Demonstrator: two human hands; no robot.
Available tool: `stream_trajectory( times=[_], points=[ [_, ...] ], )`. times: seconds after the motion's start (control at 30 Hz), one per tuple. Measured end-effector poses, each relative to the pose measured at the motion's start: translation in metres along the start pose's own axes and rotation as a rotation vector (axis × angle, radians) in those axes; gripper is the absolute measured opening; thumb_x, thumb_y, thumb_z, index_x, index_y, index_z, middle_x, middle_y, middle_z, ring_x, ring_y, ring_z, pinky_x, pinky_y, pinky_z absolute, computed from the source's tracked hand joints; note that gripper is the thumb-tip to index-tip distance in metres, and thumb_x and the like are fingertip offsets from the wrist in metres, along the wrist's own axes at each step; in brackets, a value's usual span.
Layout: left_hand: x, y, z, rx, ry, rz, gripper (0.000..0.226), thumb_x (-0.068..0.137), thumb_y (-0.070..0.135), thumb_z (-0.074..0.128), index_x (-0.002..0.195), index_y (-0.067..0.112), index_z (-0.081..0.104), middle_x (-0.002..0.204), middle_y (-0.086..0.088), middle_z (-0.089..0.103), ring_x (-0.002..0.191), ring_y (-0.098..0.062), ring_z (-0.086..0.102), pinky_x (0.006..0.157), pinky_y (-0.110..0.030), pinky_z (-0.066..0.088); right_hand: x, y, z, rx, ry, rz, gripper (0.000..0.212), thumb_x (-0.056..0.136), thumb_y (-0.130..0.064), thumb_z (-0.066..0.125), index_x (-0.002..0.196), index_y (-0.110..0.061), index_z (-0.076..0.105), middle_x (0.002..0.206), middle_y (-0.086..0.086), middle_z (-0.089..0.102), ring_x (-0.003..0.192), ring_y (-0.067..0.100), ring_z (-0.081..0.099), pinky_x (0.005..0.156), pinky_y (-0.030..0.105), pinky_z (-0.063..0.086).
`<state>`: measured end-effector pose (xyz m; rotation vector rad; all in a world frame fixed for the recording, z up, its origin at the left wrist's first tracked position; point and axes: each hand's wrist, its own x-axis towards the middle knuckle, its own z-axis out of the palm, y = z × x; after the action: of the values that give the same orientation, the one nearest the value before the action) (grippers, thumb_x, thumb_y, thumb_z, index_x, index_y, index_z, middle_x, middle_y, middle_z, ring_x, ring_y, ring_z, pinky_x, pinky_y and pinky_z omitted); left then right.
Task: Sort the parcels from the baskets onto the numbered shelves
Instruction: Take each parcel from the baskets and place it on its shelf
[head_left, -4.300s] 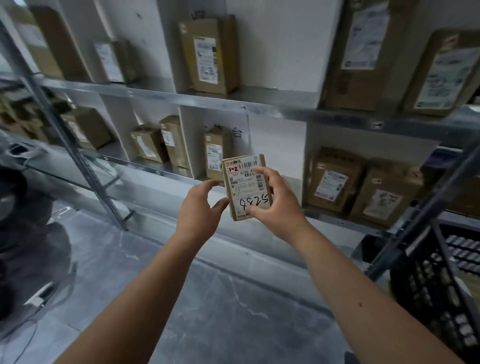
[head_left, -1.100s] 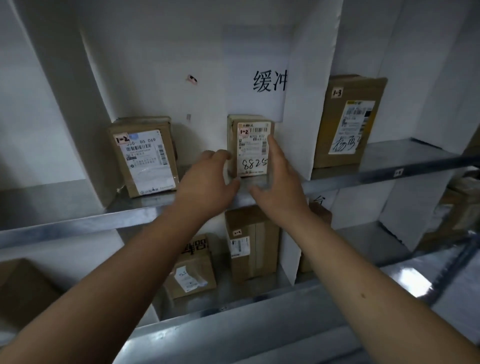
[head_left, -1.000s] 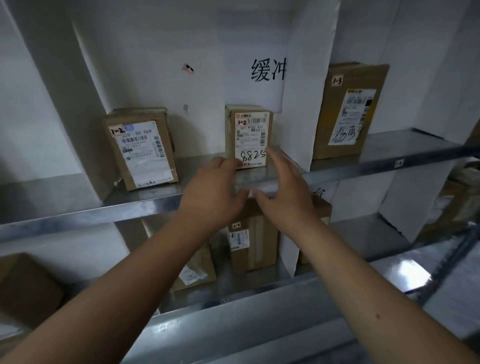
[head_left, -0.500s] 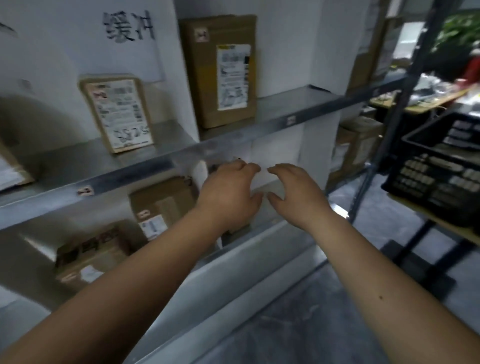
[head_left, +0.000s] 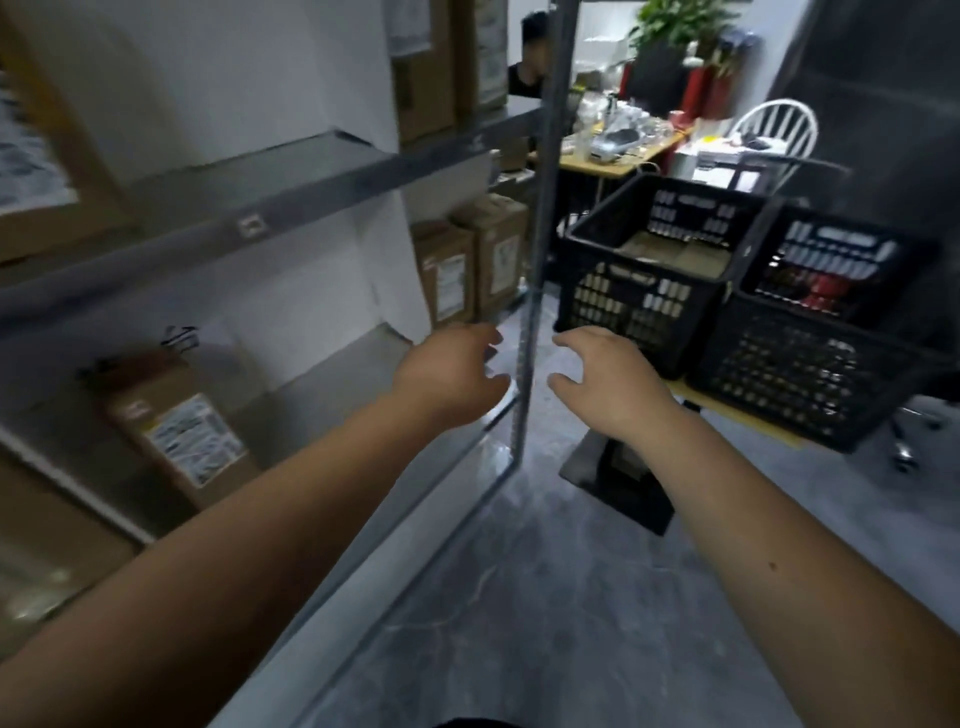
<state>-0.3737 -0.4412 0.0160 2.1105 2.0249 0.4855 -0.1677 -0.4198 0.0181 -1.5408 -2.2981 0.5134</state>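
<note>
My left hand (head_left: 452, 375) and right hand (head_left: 605, 382) hang in the air on either side of the steel upright (head_left: 535, 249) of the shelf rack. Fingers on both are loosely curled and spread, with nothing in them. Left of the upright, two cardboard parcels (head_left: 470, 262) stand side by side on the lower shelf (head_left: 358, 358), and one more parcel (head_left: 182, 426) leans further left on the same shelf. Right of the upright, two black baskets (head_left: 649, 291) sit side by side on a low stand; the nearer holds flat cardboard, the farther one (head_left: 810, 353) something red. Frame is motion-blurred, so labels are unreadable.
</note>
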Motion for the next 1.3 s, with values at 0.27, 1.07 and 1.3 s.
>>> stream_trajectory(
  times=[0.27, 1.07, 1.3],
  points=[
    [0.082, 0.089, 0.053, 0.001, -0.100, 0.118, 0.060, 0.091, 0.049, 0.067, 0.147, 0.030, 0.053, 0.143, 0.000, 0.056, 0.129, -0.021, 0.056, 0.102, -0.042, 0.053, 0.010, 0.094, -0.040, -0.032, 0.035, 0.182, 0.059, 0.100, -0.034, 0.067, 0.154, -0.017, 0.050, 0.156, 0.007, 0.047, 0.137, 0.025, 0.049, 0.112, 0.033, 0.040],
    [0.416, 0.114, 0.114, -0.092, -0.159, 0.390, 0.047, 0.094, 0.046, 0.066, 0.137, 0.026, 0.062, 0.134, -0.003, 0.059, 0.126, -0.024, 0.056, 0.100, -0.043, 0.051, 0.255, 0.243, -0.063, 0.103, 0.240, 0.487, 0.049, 0.099, -0.028, 0.067, 0.146, -0.016, 0.058, 0.147, 0.005, 0.054, 0.136, 0.021, 0.049, 0.108, 0.025, 0.037],
    [0.485, 0.114, 0.136, -0.022, -0.274, 0.306, 0.050, 0.095, 0.049, 0.064, 0.141, 0.031, 0.059, 0.142, 0.001, 0.055, 0.122, -0.020, 0.058, 0.097, -0.041, 0.052, 0.319, 0.282, -0.073, 0.101, 0.173, 0.501, 0.048, 0.103, -0.029, 0.061, 0.149, -0.017, 0.055, 0.158, 0.003, 0.047, 0.144, 0.022, 0.044, 0.117, 0.034, 0.037]
  ],
)
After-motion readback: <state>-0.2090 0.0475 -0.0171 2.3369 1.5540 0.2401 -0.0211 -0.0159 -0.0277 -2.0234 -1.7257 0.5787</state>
